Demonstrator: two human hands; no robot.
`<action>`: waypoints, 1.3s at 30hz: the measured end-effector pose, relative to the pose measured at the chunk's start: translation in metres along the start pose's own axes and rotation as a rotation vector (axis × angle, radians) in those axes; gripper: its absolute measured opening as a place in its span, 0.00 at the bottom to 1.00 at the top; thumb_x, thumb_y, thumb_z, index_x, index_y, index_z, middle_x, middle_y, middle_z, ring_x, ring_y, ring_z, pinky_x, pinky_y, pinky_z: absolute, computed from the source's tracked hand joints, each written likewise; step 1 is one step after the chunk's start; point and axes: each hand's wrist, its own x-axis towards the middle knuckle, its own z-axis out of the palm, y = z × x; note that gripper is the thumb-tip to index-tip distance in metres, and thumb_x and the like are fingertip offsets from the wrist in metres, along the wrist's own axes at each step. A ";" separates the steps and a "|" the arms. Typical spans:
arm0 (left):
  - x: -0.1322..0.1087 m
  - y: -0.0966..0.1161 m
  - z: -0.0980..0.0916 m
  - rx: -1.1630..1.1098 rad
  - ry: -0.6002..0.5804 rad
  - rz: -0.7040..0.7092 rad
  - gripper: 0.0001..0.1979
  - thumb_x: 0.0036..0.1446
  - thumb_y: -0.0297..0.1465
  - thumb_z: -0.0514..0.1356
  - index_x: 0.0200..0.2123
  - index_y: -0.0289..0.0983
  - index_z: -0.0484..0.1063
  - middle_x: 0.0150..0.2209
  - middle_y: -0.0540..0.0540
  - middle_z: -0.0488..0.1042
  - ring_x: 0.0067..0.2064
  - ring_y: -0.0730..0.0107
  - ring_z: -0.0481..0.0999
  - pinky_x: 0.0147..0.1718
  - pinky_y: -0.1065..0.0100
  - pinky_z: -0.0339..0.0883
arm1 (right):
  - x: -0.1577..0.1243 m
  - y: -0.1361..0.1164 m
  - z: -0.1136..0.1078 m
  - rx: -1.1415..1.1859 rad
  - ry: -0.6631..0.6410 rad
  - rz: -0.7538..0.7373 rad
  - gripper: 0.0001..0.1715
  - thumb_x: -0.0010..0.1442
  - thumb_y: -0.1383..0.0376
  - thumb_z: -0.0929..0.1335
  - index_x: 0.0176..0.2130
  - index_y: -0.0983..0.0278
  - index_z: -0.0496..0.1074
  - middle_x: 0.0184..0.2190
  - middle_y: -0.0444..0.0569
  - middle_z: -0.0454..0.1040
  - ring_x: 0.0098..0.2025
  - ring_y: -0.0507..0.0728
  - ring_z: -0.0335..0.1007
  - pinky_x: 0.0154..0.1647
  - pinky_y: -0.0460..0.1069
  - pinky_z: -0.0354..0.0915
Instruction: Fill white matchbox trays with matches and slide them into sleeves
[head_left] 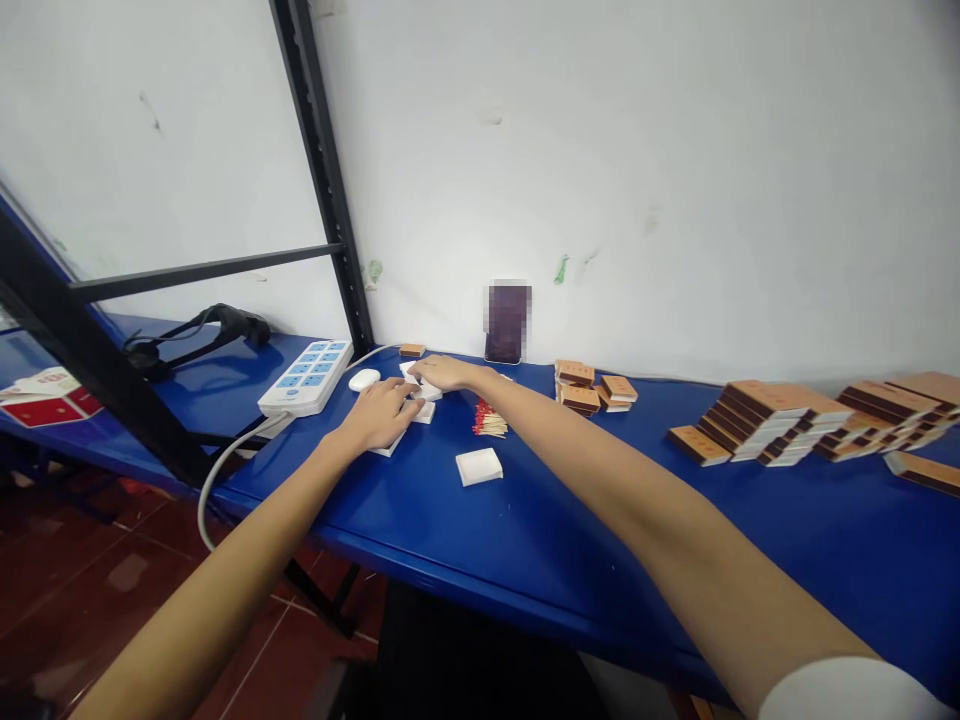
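My left hand (pixel 381 412) lies over a cluster of white matchbox trays, its fingers stretched out and slightly apart. One white tray (pixel 424 412) shows at its fingertips, and the edge of another sticks out below the palm. Just beyond, my right hand (pixel 444 373) reaches across, fingers bent down and closed on a white matchbox tray (pixel 430 391); its fingertips are partly hidden. A pile of red-headed matches (pixel 491 420) lies beside my right forearm, which covers part of it. Nearer the table edge sits a single white tray (pixel 480 466).
Matchbox stacks (pixel 765 420) stand on the right of the blue table (pixel 570 570), with a smaller group (pixel 577 385) by the wall. A phone (pixel 506 325) leans there. At left are a power strip (pixel 307 380), a white rounded case (pixel 364 380) and a black rack post (pixel 322 150).
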 end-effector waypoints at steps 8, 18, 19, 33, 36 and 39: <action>-0.030 0.036 -0.029 -0.344 0.334 -0.035 0.19 0.65 0.40 0.49 0.41 0.36 0.76 0.40 0.42 0.75 0.42 0.60 0.73 0.44 0.61 0.65 | -0.073 -0.027 -0.045 -0.086 0.120 0.034 0.21 0.63 0.68 0.60 0.53 0.68 0.71 0.53 0.56 0.73 0.54 0.61 0.67 0.55 0.53 0.60; -0.080 0.088 -0.028 -0.817 0.269 -0.081 0.18 0.61 0.44 0.53 0.32 0.37 0.74 0.29 0.49 0.73 0.31 0.67 0.68 0.30 0.67 0.59 | -0.192 -0.022 -0.024 -0.383 0.215 0.101 0.10 0.59 0.66 0.65 0.41 0.65 0.73 0.39 0.54 0.74 0.37 0.58 0.70 0.37 0.51 0.63; -0.081 0.088 -0.028 -0.793 0.232 -0.079 0.18 0.62 0.44 0.52 0.31 0.37 0.72 0.28 0.50 0.71 0.30 0.69 0.66 0.29 0.67 0.58 | -0.194 -0.020 -0.024 -0.381 0.229 0.101 0.10 0.60 0.66 0.65 0.41 0.65 0.73 0.39 0.53 0.73 0.37 0.58 0.70 0.37 0.51 0.63; -0.081 0.089 -0.023 -0.637 0.007 0.080 0.12 0.66 0.40 0.47 0.33 0.40 0.60 0.30 0.50 0.67 0.32 0.68 0.66 0.32 0.65 0.59 | -0.196 -0.017 -0.011 -0.389 0.352 0.130 0.06 0.58 0.68 0.65 0.38 0.63 0.68 0.36 0.52 0.72 0.37 0.58 0.70 0.38 0.52 0.65; -0.080 0.086 -0.027 -0.661 -0.081 0.198 0.11 0.67 0.39 0.47 0.38 0.40 0.63 0.36 0.48 0.69 0.36 0.67 0.67 0.36 0.66 0.61 | -0.194 -0.010 -0.014 -0.374 0.354 0.168 0.10 0.55 0.70 0.66 0.40 0.64 0.67 0.37 0.52 0.73 0.38 0.59 0.70 0.39 0.52 0.65; -0.080 0.082 -0.031 -0.688 -0.143 0.238 0.10 0.67 0.37 0.47 0.40 0.40 0.63 0.37 0.48 0.68 0.37 0.68 0.67 0.36 0.67 0.61 | -0.191 -0.004 -0.015 -0.306 0.329 0.180 0.10 0.54 0.70 0.66 0.39 0.64 0.67 0.35 0.51 0.74 0.36 0.59 0.71 0.38 0.52 0.65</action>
